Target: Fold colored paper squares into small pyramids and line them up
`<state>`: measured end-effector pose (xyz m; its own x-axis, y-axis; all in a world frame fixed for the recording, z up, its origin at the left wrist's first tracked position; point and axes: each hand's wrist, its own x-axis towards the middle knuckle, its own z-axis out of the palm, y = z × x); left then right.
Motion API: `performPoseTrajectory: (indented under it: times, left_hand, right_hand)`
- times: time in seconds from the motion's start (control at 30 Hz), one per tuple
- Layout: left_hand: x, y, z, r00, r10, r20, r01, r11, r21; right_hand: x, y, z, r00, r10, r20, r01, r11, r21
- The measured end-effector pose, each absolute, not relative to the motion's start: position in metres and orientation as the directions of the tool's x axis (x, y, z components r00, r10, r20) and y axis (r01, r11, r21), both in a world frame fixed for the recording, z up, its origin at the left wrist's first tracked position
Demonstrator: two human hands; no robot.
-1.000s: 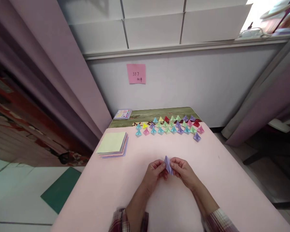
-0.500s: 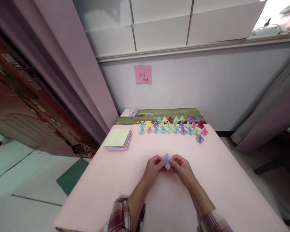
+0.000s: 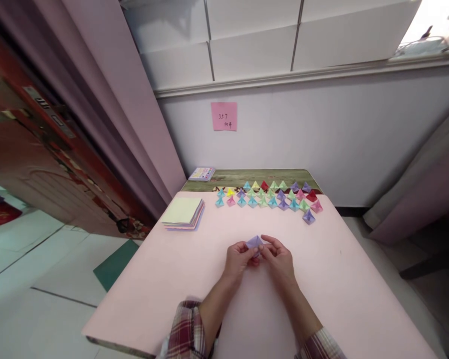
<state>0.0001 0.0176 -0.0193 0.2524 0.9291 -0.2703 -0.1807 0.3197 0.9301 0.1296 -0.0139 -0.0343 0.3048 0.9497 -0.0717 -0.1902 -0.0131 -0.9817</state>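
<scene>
A small piece of folded purple origami paper (image 3: 255,241) is held between my two hands above the middle of the table. My left hand (image 3: 238,258) pinches its left side between thumb and fingers. On the right side, my right hand (image 3: 279,255) grips it with the thumb on the front, while the index finger is raised near the top corner. The underside of the paper is hidden by my fingers. Beyond the hands stand rows of small folded paper pieces (image 3: 262,201) in blue, green, yellow, pink, red and purple. One purple folded piece (image 3: 309,217) sits nearer, at the right end.
A stack of square coloured paper (image 3: 180,212), pale yellow on top, lies on the left of the pink-covered table (image 3: 164,279). A printed packet (image 3: 201,173) rests at the far left corner. A pink note (image 3: 224,116) is stuck on the wall behind.
The purple paper has turned from an upright diamond to a wider, tilted shape. My right index finger has lifted off it. The view has shifted slightly.
</scene>
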Motion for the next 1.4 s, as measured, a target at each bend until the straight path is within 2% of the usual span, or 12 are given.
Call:
performPoseTrajectory:
  times: [0.13, 0.23, 0.43, 0.67, 1.03, 1.27, 1.4]
  left_hand:
    - [-0.003, 0.019, -0.022, 0.33, 0.911, -0.248, -0.13, 0.304, 0.944]
    - [-0.003, 0.017, -0.02, 0.364, 0.889, -0.278, -0.105, 0.336, 0.936]
    - [0.002, 0.009, -0.007, 0.293, 0.878, -0.379, -0.133, 0.43, 0.893]
    - [-0.001, 0.002, 0.003, 0.26, 0.89, -0.375, -0.122, 0.415, 0.902]
    - [-0.004, -0.006, 0.009, 0.257, 0.901, -0.35, -0.114, 0.388, 0.915]
    - [-0.006, -0.009, 0.015, 0.242, 0.922, -0.302, -0.125, 0.338, 0.933]
    - [-0.007, -0.009, 0.019, 0.253, 0.91, -0.329, -0.15, 0.373, 0.916]
  right_hand:
    - [0.133, -0.011, -0.034, 0.278, 0.957, -0.083, -0.166, -0.037, -0.985]
    - [0.134, -0.011, -0.033, 0.31, 0.949, -0.055, -0.198, 0.007, -0.98]
    - [0.129, -0.013, -0.029, 0.261, 0.964, -0.043, -0.291, 0.035, -0.956]
    - [0.128, -0.018, -0.027, 0.214, 0.976, 0.031, -0.216, 0.079, -0.973]
    - [0.129, -0.027, -0.02, 0.127, 0.989, 0.073, -0.265, 0.105, -0.958]
    - [0.128, -0.03, -0.017, 0.081, 0.989, 0.121, -0.228, 0.137, -0.964]
    - [0.126, -0.029, -0.02, 0.135, 0.973, 0.186, -0.172, 0.208, -0.963]
